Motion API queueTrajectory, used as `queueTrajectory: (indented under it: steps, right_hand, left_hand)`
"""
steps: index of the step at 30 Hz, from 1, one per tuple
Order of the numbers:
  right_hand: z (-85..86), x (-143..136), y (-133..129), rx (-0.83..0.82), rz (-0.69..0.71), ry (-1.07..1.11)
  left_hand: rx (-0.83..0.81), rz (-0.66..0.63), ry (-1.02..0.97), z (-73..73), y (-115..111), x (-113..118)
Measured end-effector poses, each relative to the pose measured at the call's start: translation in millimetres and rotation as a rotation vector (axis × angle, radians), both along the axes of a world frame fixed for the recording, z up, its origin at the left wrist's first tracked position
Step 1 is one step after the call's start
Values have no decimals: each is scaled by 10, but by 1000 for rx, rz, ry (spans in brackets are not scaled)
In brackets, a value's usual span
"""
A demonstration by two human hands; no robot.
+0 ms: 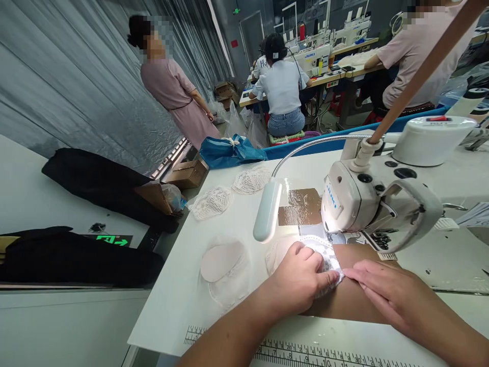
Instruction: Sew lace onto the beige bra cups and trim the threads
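A white lace fabric piece [329, 255] lies under the lit head of a sewing machine [346, 196], on a brown patch [359, 300] of the worktop. My left hand [300, 278] is closed over the lace, fingers curled and thumb pressed along its near edge. At the lace's right corner, the fingertips of my right hand [389, 288] come together on the edge, close to my left thumb. Part of the lace is hidden beneath my left hand. The needle area is partly covered by the machine head.
Lace pieces [211, 202] and a beige cup-shaped pad [223, 261] lie left on the white table [171, 300]. A lamp [267, 211] hangs beside the machine. A printed ruler [298, 354] runs along the front. A blue bag [233, 152] sits behind. Several people are beyond.
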State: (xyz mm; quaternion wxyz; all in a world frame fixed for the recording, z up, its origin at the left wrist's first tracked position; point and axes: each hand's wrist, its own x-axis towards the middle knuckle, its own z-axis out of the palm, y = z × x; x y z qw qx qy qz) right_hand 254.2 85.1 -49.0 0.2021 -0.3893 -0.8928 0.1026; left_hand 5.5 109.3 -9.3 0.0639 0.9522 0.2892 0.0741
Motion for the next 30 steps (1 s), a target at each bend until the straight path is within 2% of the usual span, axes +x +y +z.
queueTrajectory:
  steps: [7, 13, 17, 24, 30]
  right_hand:
    - [12, -80, 5, 97, 15, -55]
    - [36, -73, 6, 139, 39, -87]
    - [-42, -72, -9, 104, 29, -124]
    - [-145, -100, -59, 84, -27, -16]
    - [-55, -144, -9, 186, -47, -17]
  left_hand:
    - [-22, -83, -80, 3, 47, 6]
    - [-25, -13, -20, -11, 32, 34]
    - [-7, 22, -19, -36, 12, 46]
    - [5, 57, -55, -149, 43, 74]
    - [-8, 45, -66, -161, 122, 61]
